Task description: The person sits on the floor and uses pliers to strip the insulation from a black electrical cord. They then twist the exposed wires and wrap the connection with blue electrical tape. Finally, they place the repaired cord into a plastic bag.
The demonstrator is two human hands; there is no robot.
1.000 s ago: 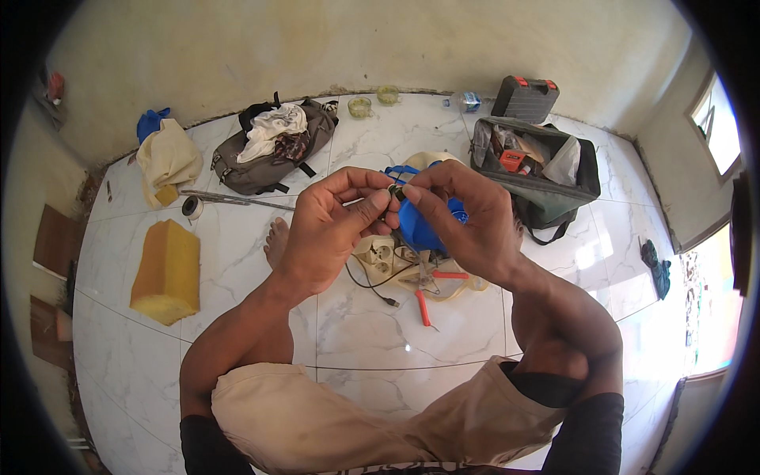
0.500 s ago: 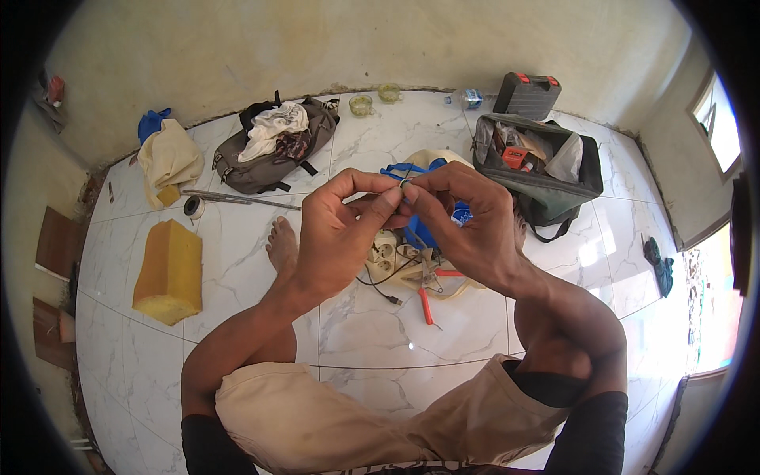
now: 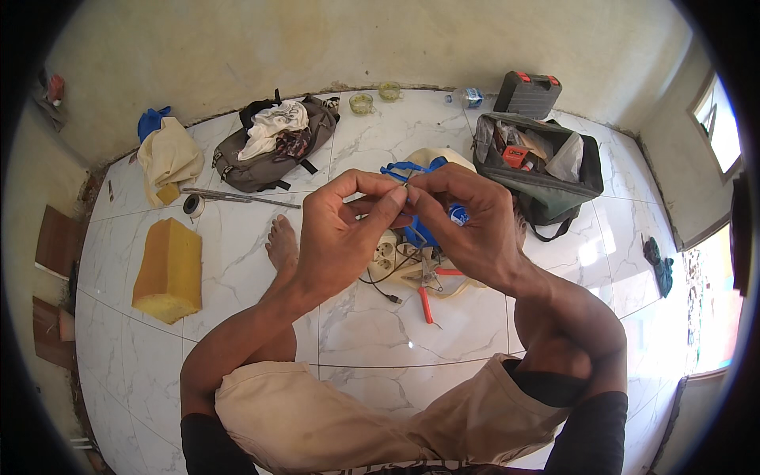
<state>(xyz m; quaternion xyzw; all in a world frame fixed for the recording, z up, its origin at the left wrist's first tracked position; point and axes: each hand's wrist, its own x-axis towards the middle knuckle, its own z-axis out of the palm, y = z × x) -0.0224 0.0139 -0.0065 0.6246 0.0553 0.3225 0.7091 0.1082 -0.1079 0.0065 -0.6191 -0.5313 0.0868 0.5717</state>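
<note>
Head view: left hand (image 3: 342,229) and right hand (image 3: 473,226) meet over a small thin piece (image 3: 407,184), most of it out of sight

Fingertip work now, right at the middle of the frame! The left hand pinches the piece between thumb and forefinger, its other fingers curled and partly covered; the right hand pinches it from the opposite side, thumb against forefinger. Just a sliver peeps out between the tips, so its shape and kind can't be told.

Behind them, plenty is blocked. A blue object (image 3: 419,235) shows only in patches around the fingers, its outline broken up. Below centre, a pale socket strip (image 3: 384,252) pokes out, partly covered by the left hand. Then a dark plug-ended cable (image 3: 393,298), its other end lost in the clutter. Beside it, a red handle (image 3: 425,305) slants down and a second red grip (image 3: 449,272) reaches toward the right hand; whether they make one tool is hard to say.

Upper right, an open tool bag (image 3: 554,178): a red box (image 3: 514,155) stands out, the rest is a jumble. Upper left, crumpled cloths (image 3: 273,127) cover part of a grey backpack (image 3: 245,170). At the right edge, glare washes out a bright doorway (image 3: 710,293), and the black lens rim trims the corners.
</note>
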